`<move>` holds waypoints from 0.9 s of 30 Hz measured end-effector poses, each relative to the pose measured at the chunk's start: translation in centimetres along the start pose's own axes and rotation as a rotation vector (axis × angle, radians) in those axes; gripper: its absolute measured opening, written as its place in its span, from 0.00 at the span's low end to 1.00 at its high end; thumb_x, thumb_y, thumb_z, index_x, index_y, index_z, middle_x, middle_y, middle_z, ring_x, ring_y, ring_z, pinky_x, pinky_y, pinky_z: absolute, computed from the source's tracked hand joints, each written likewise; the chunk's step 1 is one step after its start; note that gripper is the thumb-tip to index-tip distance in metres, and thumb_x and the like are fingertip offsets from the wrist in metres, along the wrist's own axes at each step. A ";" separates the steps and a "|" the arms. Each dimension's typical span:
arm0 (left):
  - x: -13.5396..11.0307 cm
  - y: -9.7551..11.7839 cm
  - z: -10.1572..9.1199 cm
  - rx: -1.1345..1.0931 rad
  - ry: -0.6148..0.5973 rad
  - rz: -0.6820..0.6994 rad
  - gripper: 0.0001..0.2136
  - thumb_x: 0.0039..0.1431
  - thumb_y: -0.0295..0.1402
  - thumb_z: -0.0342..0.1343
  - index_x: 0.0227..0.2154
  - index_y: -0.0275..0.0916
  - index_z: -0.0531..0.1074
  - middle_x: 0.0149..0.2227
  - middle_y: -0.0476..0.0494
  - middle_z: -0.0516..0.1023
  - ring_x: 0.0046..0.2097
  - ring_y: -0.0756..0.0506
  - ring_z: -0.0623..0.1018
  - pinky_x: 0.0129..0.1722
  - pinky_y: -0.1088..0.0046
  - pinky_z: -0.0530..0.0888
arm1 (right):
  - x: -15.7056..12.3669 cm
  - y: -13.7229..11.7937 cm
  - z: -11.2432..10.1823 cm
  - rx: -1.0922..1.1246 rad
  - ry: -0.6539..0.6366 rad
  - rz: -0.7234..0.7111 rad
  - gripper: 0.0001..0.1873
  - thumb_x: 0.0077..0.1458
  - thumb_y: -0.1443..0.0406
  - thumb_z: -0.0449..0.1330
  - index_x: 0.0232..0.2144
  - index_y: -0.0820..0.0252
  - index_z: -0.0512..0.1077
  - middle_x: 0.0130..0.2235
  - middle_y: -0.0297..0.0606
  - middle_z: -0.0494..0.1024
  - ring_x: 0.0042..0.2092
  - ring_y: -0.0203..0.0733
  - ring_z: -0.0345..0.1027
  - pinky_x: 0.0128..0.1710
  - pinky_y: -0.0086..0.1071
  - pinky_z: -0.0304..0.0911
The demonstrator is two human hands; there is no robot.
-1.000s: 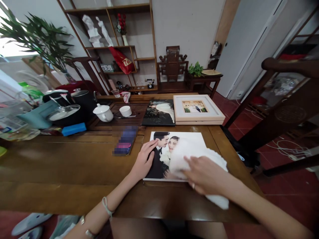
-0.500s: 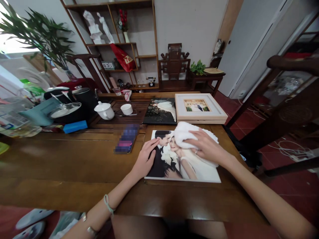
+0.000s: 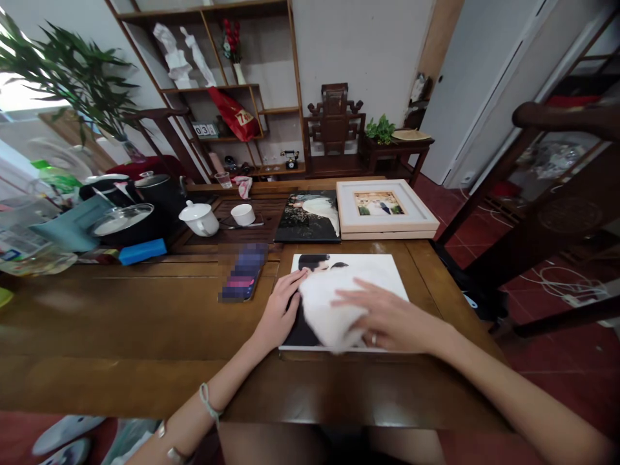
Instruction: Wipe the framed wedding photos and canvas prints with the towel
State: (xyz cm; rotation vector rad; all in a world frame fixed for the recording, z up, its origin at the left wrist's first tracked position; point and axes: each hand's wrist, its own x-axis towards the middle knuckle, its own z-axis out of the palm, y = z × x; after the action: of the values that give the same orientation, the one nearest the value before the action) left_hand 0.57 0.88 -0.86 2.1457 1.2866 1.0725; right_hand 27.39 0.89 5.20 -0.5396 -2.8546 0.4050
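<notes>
A wedding photo panel (image 3: 296, 336) lies flat near the front of the wooden table. My left hand (image 3: 281, 309) rests with fingers stretched out on the panel's left edge. Over the middle of the photo, my right hand (image 3: 382, 316) presses on a fluffy white cloth (image 3: 325, 310), its fingers slightly blurred by motion. The cloth hides most of the two people pictured; only the dark hair at the top and part of a dark suit show.
Behind the panel lie a dark photo panel (image 3: 309, 226) and a white-framed picture (image 3: 387, 227). A phone (image 3: 243, 274) is to the left. Farther left stand a white cup (image 3: 243, 214), a lidded white tea bowl (image 3: 199, 219), a blue block (image 3: 143, 252) and a black pot (image 3: 128, 229).
My right hand has swept the white cloth left and toward me, from the upper right of the photo to its middle. My left hand has stayed on the left edge.
</notes>
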 end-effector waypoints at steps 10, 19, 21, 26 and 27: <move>0.0 0.1 0.2 0.004 0.020 -0.028 0.19 0.65 0.29 0.43 0.56 0.44 0.68 0.59 0.42 0.69 0.61 0.43 0.65 0.63 0.54 0.60 | -0.2 2.0 0.1 -0.159 0.129 0.399 0.26 0.45 0.76 0.54 0.45 0.53 0.77 0.57 0.44 0.70 0.62 0.58 0.57 0.52 0.53 0.60; -0.2 -0.4 0.0 -0.022 -0.008 0.032 0.20 0.63 0.29 0.47 0.58 0.45 0.65 0.60 0.41 0.67 0.62 0.41 0.64 0.61 0.53 0.62 | 0.7 -3.3 0.6 0.182 -0.052 0.004 0.22 0.45 0.74 0.57 0.41 0.52 0.77 0.60 0.34 0.67 0.63 0.45 0.56 0.58 0.41 0.54; -0.1 -0.3 0.1 -0.004 0.001 0.010 0.20 0.64 0.29 0.45 0.57 0.44 0.66 0.60 0.42 0.68 0.62 0.41 0.64 0.62 0.53 0.61 | 0.6 -1.1 0.5 0.121 0.042 0.129 0.24 0.44 0.76 0.56 0.42 0.51 0.77 0.58 0.37 0.70 0.61 0.46 0.59 0.56 0.43 0.57; 0.0 0.1 0.2 0.015 0.004 -0.025 0.19 0.66 0.29 0.42 0.57 0.43 0.67 0.60 0.42 0.68 0.62 0.43 0.64 0.63 0.54 0.59 | 1.0 2.5 0.7 -0.214 0.189 0.504 0.27 0.49 0.76 0.53 0.52 0.55 0.72 0.62 0.48 0.63 0.62 0.56 0.57 0.53 0.52 0.59; 0.0 0.1 0.2 0.015 0.006 -0.024 0.19 0.66 0.29 0.42 0.57 0.43 0.67 0.60 0.42 0.68 0.62 0.43 0.64 0.63 0.54 0.59 | 1.2 2.3 0.9 -0.257 0.177 0.534 0.28 0.50 0.75 0.53 0.53 0.56 0.70 0.64 0.48 0.59 0.62 0.59 0.55 0.53 0.53 0.58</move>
State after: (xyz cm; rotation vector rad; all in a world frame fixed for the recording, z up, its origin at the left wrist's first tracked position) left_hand 0.77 0.81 -0.86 2.1339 1.3239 1.0630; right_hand 26.79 3.18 3.87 -1.3223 -2.5724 0.0581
